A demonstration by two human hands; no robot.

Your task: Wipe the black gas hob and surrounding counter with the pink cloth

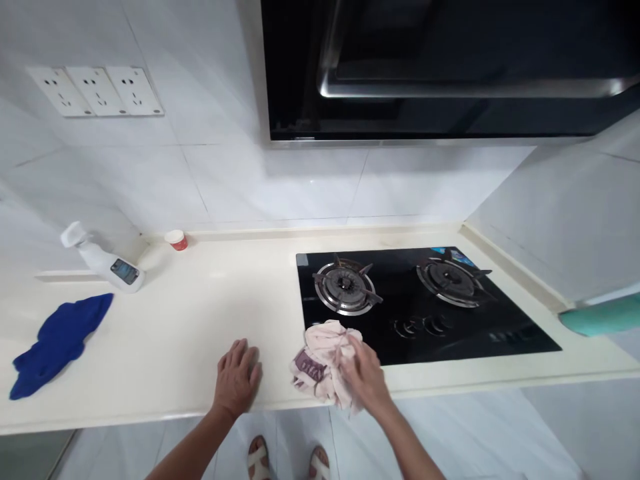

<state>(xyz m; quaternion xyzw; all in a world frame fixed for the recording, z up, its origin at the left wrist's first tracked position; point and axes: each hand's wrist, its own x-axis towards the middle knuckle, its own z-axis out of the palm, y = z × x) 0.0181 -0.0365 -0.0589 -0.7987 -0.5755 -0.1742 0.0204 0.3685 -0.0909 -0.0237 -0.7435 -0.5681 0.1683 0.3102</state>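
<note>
My right hand [364, 375] grips a crumpled pale pink cloth [327, 343] with a dark purple patch on it. The cloth lies over the front left corner of the black gas cooktop [380, 340] and spreads onto the cream countertop [175, 360]. Left of it, my left hand [237, 377] rests on the countertop near the front edge, fingers stretched out and nothing held. The left burner [346, 287] sits just behind the cloth, and the right burner [451, 280] is farther off. Two control knobs [423, 327] show between the burners, towards the front.
A blue cloth [63, 343] lies at the far left, with a white spray bottle [107, 263] behind it. A small red and white cup [177, 240] stands near the back wall. Above the cooktop hangs a black range hood [430, 113]. Something green [603, 317] juts in from the right.
</note>
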